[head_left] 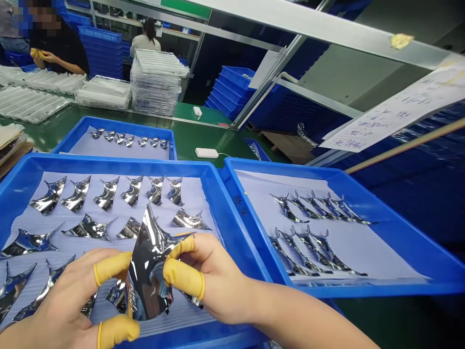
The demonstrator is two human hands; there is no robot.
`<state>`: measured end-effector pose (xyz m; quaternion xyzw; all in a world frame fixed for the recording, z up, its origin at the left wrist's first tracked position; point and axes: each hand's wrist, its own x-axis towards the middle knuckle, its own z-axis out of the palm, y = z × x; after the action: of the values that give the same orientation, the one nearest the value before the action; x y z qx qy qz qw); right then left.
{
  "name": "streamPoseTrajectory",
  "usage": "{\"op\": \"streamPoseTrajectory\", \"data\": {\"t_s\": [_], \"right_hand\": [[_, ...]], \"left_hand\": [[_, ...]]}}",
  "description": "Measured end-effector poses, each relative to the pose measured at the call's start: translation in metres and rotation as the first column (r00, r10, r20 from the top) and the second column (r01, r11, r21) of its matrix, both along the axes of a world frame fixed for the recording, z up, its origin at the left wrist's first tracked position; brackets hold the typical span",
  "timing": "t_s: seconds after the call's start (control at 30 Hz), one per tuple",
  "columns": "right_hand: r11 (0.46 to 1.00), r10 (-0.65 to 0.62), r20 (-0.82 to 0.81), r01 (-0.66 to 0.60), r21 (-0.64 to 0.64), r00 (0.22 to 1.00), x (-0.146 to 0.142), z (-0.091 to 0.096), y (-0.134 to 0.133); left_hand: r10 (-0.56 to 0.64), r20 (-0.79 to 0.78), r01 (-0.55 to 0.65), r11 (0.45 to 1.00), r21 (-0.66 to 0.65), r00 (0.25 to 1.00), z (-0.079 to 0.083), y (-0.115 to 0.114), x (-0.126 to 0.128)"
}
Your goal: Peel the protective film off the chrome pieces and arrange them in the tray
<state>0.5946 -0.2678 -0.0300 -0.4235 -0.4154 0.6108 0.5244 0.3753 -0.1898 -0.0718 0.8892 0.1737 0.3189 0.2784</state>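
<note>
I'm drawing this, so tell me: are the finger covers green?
No, the finger covers on the right hand holding the shiny piece are yellow.

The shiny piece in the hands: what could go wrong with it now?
The shiny piece might slip: it looks smooth, and the right hand just pinches one side. If it fell, it could scratch other shiny parts in the blue tray. Its pointed tips might poke the hand.
</note>
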Motion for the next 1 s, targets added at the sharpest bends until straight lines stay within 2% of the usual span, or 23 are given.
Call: {"op": "streamPoseTrajectory", "data": {"t_s": [0.17, 0.4, 0.8, 0.9, 1.0], "right_hand": [[0.997, -0.001, -0.096, -0.007, -0.077, 0.995, 0.002, -0.001, 0.001], [0.989, -0.017, -0.136, -0.003, -0.146, 0.990, 0.005, 0.002, 0.008], [0.988, -0.041, -0.177, 0.014, -0.154, 0.983, 0.009, -0.010, 0.014], [0.985, -0.006, -0.224, -0.033, -0.169, 0.975, 0.009, -0.015, 0.019], [0.965, 0.000, -0.317, -0.082, -0.247, 0.948, 0.005, -0.025, 0.025]], "left_hand": [[-0.108, -0.022, 0.108, 0.994, 0.021, 0.994, 0.008, 0.004, 0.004], [-0.200, 0.006, 0.199, 0.973, -0.118, 0.980, 0.010, 0.005, 0.007], [-0.159, 0.030, 0.162, 0.970, -0.182, 0.987, 0.009, 0.002, 0.003], [-0.134, 0.038, 0.139, 0.946, -0.293, 0.990, 0.005, -0.001, -0.006], [-0.104, 0.061, 0.121, 0.869, -0.479, 0.993, -0.003, -0.008, -0.019]]}}
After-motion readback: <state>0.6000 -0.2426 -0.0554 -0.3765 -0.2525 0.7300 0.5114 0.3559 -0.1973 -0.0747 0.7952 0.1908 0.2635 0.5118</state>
